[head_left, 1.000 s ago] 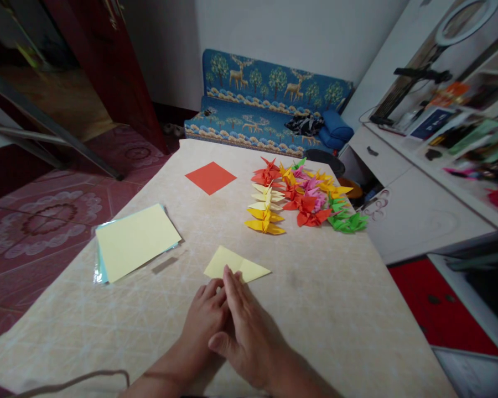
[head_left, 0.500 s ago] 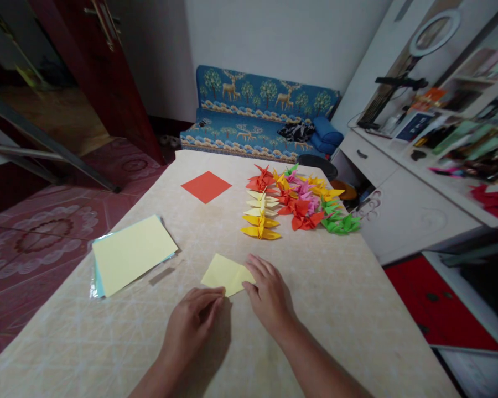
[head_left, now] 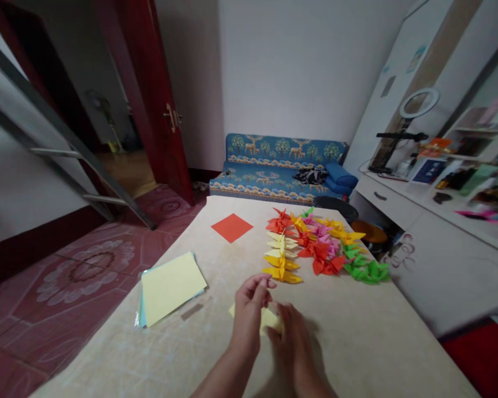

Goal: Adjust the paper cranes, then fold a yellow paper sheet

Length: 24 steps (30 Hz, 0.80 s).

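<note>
A folded sheet of pale yellow paper [head_left: 269,320] lies on the table close in front of me, partly covered by both hands. My left hand [head_left: 249,309] is held over the paper, its fingers curled together past the paper's far edge, with nothing visible in them. At the sheet's right side, my right hand [head_left: 292,331] has its bent fingers closed on the paper. The middle of the sheet is hidden behind my left hand and wrist.
Folded paper cranes [head_left: 327,265] in several colours stand in rows at the table's far right. A red paper square [head_left: 232,228] lies farther back. On the left is a stack of pale yellow sheets [head_left: 172,287], with a small grey-brown strip [head_left: 192,312] beside it.
My left hand has left the paper's near edge and moved up and right across it. The right hand has shifted over the sheet's right part. The view has tilted up.
</note>
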{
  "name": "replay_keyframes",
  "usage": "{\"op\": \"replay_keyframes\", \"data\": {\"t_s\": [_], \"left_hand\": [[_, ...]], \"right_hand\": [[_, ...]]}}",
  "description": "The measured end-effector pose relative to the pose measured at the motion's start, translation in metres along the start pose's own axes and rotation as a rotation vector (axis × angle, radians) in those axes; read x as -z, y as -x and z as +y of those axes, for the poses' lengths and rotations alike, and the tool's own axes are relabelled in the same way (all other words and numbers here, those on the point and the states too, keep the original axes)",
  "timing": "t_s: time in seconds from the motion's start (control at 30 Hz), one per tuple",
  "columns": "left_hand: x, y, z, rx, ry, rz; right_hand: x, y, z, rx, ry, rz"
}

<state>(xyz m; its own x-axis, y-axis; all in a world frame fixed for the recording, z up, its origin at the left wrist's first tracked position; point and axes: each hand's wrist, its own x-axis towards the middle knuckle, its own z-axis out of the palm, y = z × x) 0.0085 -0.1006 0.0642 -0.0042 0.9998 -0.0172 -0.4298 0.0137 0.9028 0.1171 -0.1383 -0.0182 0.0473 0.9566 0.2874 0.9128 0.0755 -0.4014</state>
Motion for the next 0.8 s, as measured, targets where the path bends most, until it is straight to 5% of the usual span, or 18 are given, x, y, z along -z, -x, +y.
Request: {"op": "replay_keyframes", "data": {"t_s": [0.13,0.23,0.37,0.5,0.67,0.8], "left_hand": [[-0.029,-0.031,0.01,-0.079,-0.036,-0.112],[-0.03,-0.048,0.019,-0.13,-0.154,-0.227],[-0.002,-0.066,0.023,-0.127,-0.333,-0.307],[0.041,-0.079,0.015,-0.119,-0.401,-0.176],[0.076,-0.08,-0.007,-0.146,-0.352,0.082],[0.071,-0.063,-0.024,-0.069,-0.273,-0.006]], "right_hand": [[-0.005,-0.01,0.004,-0.024,0.015,-0.115],[0.003,-0.014,0.0,-0.068,-0.007,-0.163],[0.015,-0.017,-0.009,-0.093,-0.005,-0.127],[0.02,-0.02,-0.015,-0.172,-0.078,-0.127],[0.011,-0.031,-0.011,-0.254,-0.596,-0.047],[-0.001,-0.036,-0.009,-0.348,-1.006,0.14]]}}
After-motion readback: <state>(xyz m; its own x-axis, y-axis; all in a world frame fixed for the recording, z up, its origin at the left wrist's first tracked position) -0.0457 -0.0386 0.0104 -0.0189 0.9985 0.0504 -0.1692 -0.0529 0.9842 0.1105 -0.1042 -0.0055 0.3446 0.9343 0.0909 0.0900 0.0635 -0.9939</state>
